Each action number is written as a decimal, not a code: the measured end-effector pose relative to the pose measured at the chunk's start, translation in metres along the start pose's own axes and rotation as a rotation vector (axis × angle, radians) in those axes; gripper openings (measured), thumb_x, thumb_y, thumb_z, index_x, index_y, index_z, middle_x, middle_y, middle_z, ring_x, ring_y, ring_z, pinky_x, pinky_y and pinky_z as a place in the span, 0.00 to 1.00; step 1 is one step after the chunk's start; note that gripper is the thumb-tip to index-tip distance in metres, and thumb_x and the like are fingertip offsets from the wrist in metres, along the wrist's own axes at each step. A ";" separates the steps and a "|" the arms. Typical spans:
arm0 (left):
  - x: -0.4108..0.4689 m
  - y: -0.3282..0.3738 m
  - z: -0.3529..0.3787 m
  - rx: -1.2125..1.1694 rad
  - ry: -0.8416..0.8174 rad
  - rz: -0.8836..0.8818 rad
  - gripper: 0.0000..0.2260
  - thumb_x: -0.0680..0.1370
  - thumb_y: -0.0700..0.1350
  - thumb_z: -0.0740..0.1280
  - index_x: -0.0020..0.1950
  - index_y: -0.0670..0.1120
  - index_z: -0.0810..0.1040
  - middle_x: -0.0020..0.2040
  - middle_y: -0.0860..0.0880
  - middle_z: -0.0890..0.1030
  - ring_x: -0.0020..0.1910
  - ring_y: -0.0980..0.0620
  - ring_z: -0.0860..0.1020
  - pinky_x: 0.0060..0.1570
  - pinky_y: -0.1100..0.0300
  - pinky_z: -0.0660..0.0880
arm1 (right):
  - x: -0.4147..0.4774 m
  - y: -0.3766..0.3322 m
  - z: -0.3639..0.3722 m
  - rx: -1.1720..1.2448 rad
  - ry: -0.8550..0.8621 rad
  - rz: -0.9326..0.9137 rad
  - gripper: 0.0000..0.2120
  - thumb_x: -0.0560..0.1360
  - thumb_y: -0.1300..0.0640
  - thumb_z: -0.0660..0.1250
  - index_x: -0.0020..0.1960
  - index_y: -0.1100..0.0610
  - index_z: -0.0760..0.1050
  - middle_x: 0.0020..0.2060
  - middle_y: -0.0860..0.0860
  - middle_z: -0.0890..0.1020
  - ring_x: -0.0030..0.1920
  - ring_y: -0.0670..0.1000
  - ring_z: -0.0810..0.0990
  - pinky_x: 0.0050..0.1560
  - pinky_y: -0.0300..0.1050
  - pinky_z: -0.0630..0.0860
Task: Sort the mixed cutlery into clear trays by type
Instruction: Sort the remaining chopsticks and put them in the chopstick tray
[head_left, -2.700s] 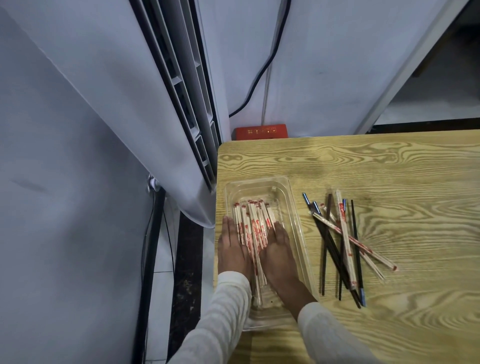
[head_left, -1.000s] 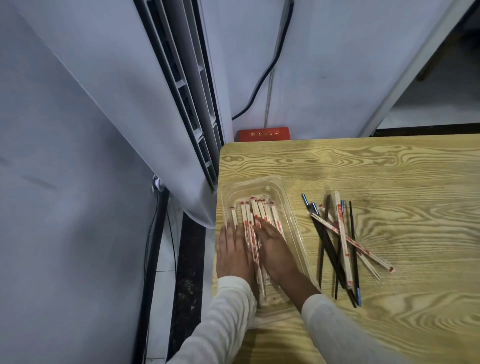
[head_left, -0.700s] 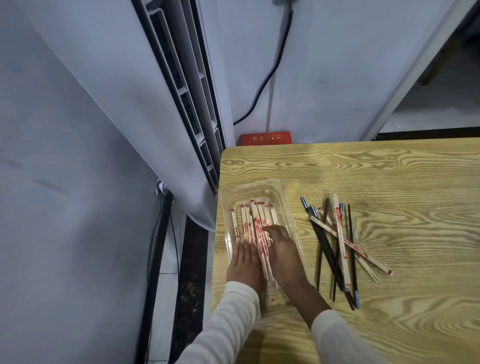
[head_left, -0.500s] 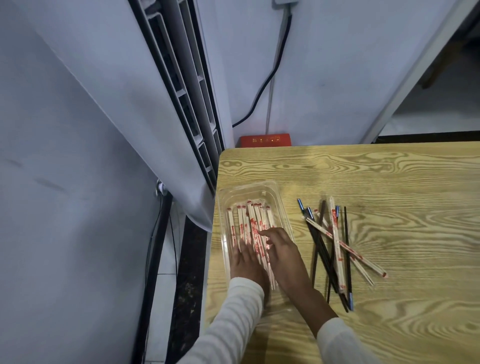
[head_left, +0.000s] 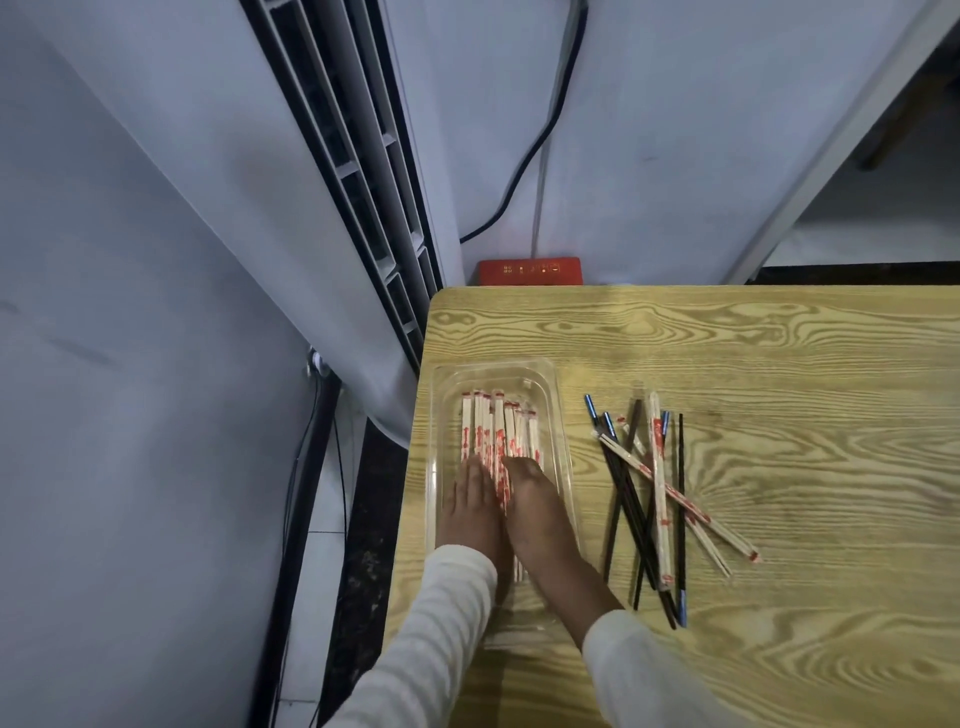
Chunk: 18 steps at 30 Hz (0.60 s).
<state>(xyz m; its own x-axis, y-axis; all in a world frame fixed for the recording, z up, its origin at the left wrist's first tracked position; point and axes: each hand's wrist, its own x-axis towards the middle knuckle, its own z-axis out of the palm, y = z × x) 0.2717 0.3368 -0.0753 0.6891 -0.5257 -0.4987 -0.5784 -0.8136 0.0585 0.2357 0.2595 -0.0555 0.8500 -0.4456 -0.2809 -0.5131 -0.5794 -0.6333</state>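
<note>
left hand (head_left: 472, 512), right hand (head_left: 537, 512) lay flat, fingers straight, gripping nothing, on red-printed paper-wrapped chopsticks (head_left: 493, 426) in clear plastic tray (head_left: 560, 415); black chopsticks (head_left: 623, 499) loose beside.

Clear tray (head_left: 562, 410) sits at the left edge of the wooden table (head_left: 810, 374), holding paper-wrapped chopsticks (head_left: 493, 431) bundled lengthwise. Left hand (head_left: 472, 512) and right hand (head_left: 537, 512) lie flat side by side, fingers straight, on the bundle's near half. Right of the tray, apart from it: black chopsticks (head_left: 632, 499) (some blue-tipped) crossed with a few loose wrapped pairs (head_left: 658, 467).
</note>
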 end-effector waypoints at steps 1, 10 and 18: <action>-0.002 -0.004 0.000 0.046 -0.012 0.035 0.32 0.80 0.48 0.54 0.76 0.41 0.37 0.77 0.44 0.37 0.76 0.47 0.37 0.74 0.52 0.39 | 0.001 0.000 0.004 -0.014 -0.010 0.009 0.20 0.79 0.65 0.54 0.70 0.59 0.67 0.68 0.55 0.71 0.67 0.54 0.71 0.67 0.43 0.67; 0.005 -0.015 -0.009 0.259 -0.013 0.117 0.25 0.83 0.48 0.45 0.76 0.41 0.39 0.77 0.44 0.41 0.76 0.44 0.39 0.73 0.51 0.37 | 0.002 0.009 0.027 -0.097 -0.095 0.011 0.21 0.81 0.59 0.52 0.74 0.58 0.61 0.73 0.55 0.63 0.73 0.52 0.60 0.73 0.45 0.59; 0.015 -0.021 -0.017 0.245 0.037 0.148 0.26 0.82 0.48 0.48 0.76 0.41 0.41 0.77 0.45 0.42 0.76 0.44 0.41 0.74 0.50 0.38 | 0.013 -0.003 0.022 -0.087 -0.003 0.108 0.18 0.80 0.59 0.53 0.69 0.57 0.67 0.66 0.55 0.70 0.65 0.54 0.69 0.63 0.47 0.69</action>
<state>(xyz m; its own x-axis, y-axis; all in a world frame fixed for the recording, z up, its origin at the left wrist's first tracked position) 0.3010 0.3417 -0.0696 0.6023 -0.6468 -0.4678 -0.7589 -0.6457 -0.0844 0.2509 0.2703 -0.0735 0.7894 -0.5067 -0.3465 -0.6101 -0.5854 -0.5339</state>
